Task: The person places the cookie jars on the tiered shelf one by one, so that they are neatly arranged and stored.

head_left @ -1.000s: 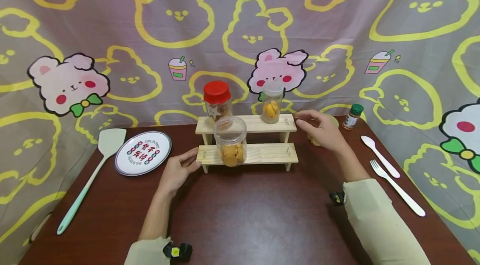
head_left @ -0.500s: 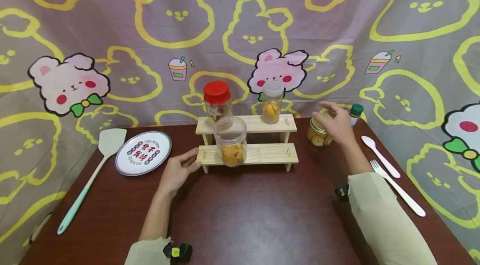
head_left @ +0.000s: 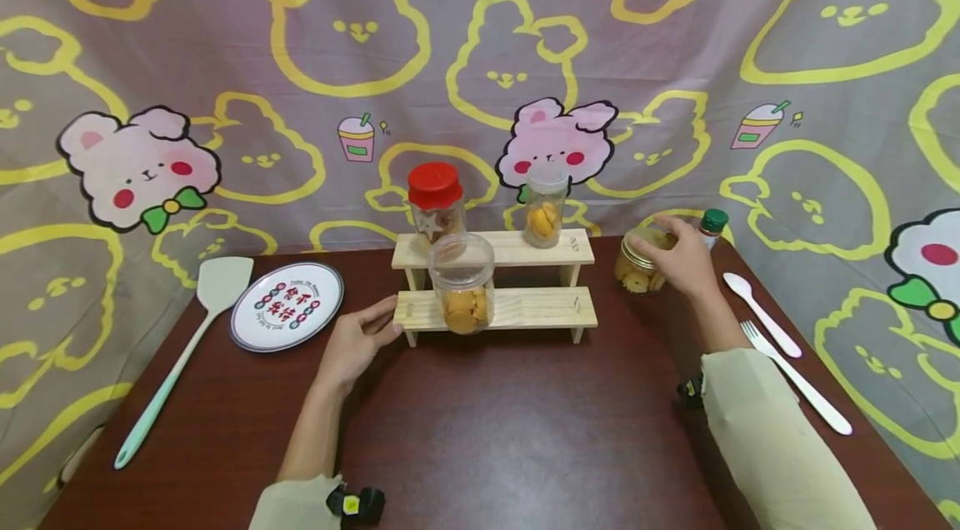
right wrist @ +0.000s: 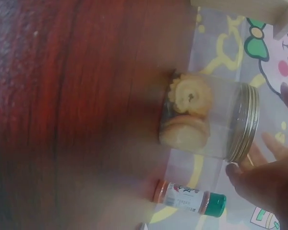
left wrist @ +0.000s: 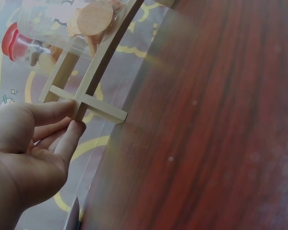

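My left hand (head_left: 356,347) pinches the left end of a two-tier wooden shelf (head_left: 540,309), thumb on top and fingers below in the left wrist view. On the lower tier stands a clear jar (head_left: 461,284) of cookies. The upper tier holds a red-lidded jar (head_left: 437,209) and a slim, pale-lidded jar (head_left: 543,213) with orange-yellow pieces. My right hand (head_left: 684,259) is at the gold-lidded cookie jar (head_left: 636,270) right of the shelf. In the right wrist view, one fingertip meets the lid's edge (right wrist: 247,124) while the thumb stays apart.
A green-capped seasoning bottle (right wrist: 189,197) stands just beyond the gold-lidded jar. A white spoon (head_left: 761,313) and fork (head_left: 795,376) lie at the right edge. On the left are a round plate (head_left: 287,307) and a long-handled spatula (head_left: 180,355). Patterned cloth (head_left: 480,38) hangs behind the table.
My right hand has moved right, from beside the shelf's upper tier to the gold-lidded jar, and its fingers have come closer to the lid. My left hand has stayed on the shelf.
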The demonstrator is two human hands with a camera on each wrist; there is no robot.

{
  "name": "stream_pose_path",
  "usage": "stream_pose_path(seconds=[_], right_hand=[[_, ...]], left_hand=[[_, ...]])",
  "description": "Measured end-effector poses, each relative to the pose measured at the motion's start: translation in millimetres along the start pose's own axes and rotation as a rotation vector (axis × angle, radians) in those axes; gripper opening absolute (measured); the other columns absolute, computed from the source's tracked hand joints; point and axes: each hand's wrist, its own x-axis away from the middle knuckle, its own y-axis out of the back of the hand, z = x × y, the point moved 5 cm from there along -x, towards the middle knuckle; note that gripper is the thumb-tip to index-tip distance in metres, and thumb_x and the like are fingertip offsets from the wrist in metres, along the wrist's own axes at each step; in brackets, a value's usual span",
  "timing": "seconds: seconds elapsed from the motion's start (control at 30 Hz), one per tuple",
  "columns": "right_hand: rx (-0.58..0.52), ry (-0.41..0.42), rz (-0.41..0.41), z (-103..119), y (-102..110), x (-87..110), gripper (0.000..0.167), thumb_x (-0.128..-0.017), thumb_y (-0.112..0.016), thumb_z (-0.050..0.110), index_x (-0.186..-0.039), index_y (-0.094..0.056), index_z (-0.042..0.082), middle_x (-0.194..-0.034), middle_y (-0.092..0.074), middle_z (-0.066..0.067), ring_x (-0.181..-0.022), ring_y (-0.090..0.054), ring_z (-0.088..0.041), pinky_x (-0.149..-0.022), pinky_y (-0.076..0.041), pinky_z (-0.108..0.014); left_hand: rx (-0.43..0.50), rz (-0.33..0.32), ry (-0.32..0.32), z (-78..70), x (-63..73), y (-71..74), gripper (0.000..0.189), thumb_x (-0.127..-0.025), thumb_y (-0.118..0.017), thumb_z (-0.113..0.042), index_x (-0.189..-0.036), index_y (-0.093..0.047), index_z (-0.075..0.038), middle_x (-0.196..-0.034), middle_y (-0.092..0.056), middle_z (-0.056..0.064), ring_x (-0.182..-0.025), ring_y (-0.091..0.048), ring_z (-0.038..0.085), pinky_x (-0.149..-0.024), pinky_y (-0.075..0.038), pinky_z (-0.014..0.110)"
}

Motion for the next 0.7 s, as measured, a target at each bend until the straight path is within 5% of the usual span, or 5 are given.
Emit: stream_pose_path(seconds=[0.2,0.37,0.7], right_hand=[[0.063,-0.045,0.075,-3,-4,0.6,0.084,-0.09,-0.075,0.04,-0.148,-0.04,-0.01,-0.149,-0.041,-0.033,-0.133,-0.041,-0.05,-0.106,-0.036,-0.066],[0.086,-0.087,0.078,-7,-6,0.2,0.086,-0.088,-0.076,0.041,-0.144,-0.041,-0.013,-0.133,-0.05,-0.036,-0.111,-0.05,-0.047,-0.094,-0.045,-0.062],[0.078,-0.096,0.082,-14,-9,0.4,0.084,-0.085,-0.08,0.039,-0.14,-0.043,-0.012,-0.118,-0.054,-0.032,-0.101,-0.052,-0.043,-0.084,-0.047,-0.053]], left_hand=[[-0.008,0.001,-0.011,1.2,-0.8,0.0,0.048,-0.096,-0.069,-0.002,-0.142,-0.056,0.002,-0.149,-0.051,0.015,-0.138,-0.047,0.03,-0.1,-0.045,0.02],[-0.015,0.001,-0.011,1.3,-1.5,0.2,0.048,-0.096,-0.068,-0.002,-0.142,-0.056,0.003,-0.15,-0.05,0.015,-0.138,-0.047,0.03,-0.098,-0.046,0.017],[-0.007,0.004,0.006,1.6,-1.2,0.1,0.048,-0.096,-0.068,-0.002,-0.143,-0.056,0.001,-0.15,-0.05,0.013,-0.138,-0.047,0.028,-0.099,-0.047,0.021]])
